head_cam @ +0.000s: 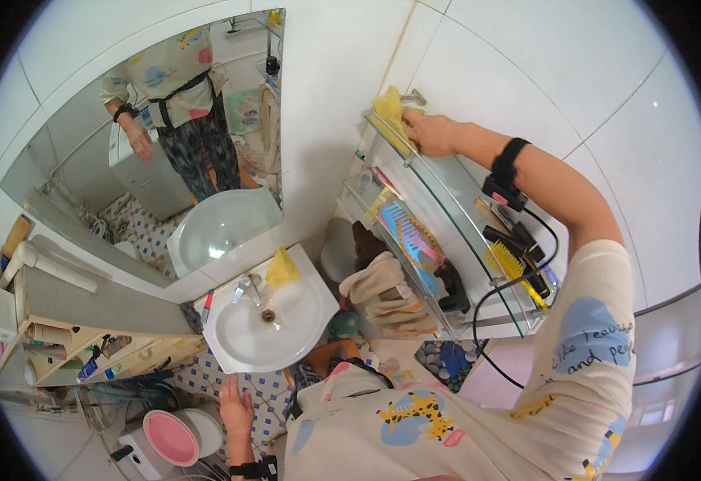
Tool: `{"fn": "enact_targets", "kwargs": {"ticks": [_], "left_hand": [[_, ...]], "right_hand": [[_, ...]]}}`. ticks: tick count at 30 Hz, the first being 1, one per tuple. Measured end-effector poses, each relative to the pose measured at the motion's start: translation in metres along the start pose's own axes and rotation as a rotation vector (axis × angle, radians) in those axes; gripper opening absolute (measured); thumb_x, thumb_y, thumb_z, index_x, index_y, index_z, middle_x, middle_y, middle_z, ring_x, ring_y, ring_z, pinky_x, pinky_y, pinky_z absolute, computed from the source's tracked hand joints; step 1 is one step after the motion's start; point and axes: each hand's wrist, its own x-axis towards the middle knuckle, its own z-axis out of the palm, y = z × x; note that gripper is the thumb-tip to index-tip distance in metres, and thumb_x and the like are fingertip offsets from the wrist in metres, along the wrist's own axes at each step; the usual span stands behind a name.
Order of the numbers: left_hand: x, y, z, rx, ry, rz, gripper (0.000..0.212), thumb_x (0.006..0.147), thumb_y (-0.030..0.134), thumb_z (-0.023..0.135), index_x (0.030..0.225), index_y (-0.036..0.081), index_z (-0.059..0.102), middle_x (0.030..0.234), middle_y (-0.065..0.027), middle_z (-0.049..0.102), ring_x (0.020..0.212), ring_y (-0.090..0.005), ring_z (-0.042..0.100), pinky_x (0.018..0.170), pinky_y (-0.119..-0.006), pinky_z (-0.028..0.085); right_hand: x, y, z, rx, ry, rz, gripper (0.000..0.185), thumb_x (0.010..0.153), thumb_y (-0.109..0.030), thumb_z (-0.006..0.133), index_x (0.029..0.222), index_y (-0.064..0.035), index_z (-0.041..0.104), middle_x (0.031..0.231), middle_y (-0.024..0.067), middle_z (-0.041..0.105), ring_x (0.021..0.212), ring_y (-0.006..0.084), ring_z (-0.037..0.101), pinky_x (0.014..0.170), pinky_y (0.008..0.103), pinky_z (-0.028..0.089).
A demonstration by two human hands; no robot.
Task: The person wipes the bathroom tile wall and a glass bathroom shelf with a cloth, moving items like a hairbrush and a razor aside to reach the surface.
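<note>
My right hand (431, 133) presses a yellow cloth (391, 117) onto the left end of the top glass shelf (428, 180), by its metal rail and the tiled wall. My left hand (236, 406) hangs low with nothing in it, just off the front edge of the white washbasin (248, 358). Another yellow cloth (282, 269) lies on the basin's back corner, beside the chrome faucet (245, 290). A red and blue tool (208, 305), too small to identify, rests on the basin's left rim.
Combs (410, 237) and small items sit on the lower shelf; a yellow hairbrush (509, 264) stands among brushes at right. Towels (386, 291) hang beneath. A mirror (206, 120) fills the wall above the basin. At lower left are a cabinet (110, 355) and a pink basin (171, 438).
</note>
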Motion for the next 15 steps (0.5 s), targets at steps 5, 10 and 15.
{"fn": "enact_targets", "kwargs": {"ticks": [5,10,15], "left_hand": [[0.025,0.037,-0.006,-0.089,-0.062,0.076,0.051,0.079,0.006,0.062,0.127,0.005,0.047,0.127,-0.0182,0.049,0.117,-0.0355,0.046,0.098,-0.041,0.04],[0.001,-0.007,0.013,-0.042,-0.01,0.044,0.05,0.079,0.005,0.062,0.127,0.007,0.048,0.124,-0.0179,0.052,0.115,-0.0359,0.048,0.096,-0.042,0.041],[-0.019,-0.018,0.016,-0.101,-0.012,-0.085,0.052,0.079,0.005,0.061,0.129,0.007,0.048,0.121,-0.0188,0.053,0.111,-0.0373,0.05,0.093,-0.042,0.042]], "right_hand": [[0.028,0.002,0.005,-0.061,0.049,0.053,0.034,0.084,-0.016,0.049,0.115,-0.0043,0.052,0.119,0.0171,0.046,0.102,0.0338,0.057,0.085,0.0421,0.049],[-0.018,0.011,0.012,-0.071,-0.034,-0.112,0.034,0.08,-0.017,0.054,0.111,-0.0051,0.052,0.115,0.0185,0.047,0.098,0.035,0.058,0.08,0.0435,0.05],[-0.045,0.024,0.031,-0.065,-0.053,-0.166,0.032,0.078,-0.016,0.056,0.109,-0.0062,0.052,0.112,0.0201,0.047,0.093,0.0355,0.06,0.077,0.0441,0.051]]}}
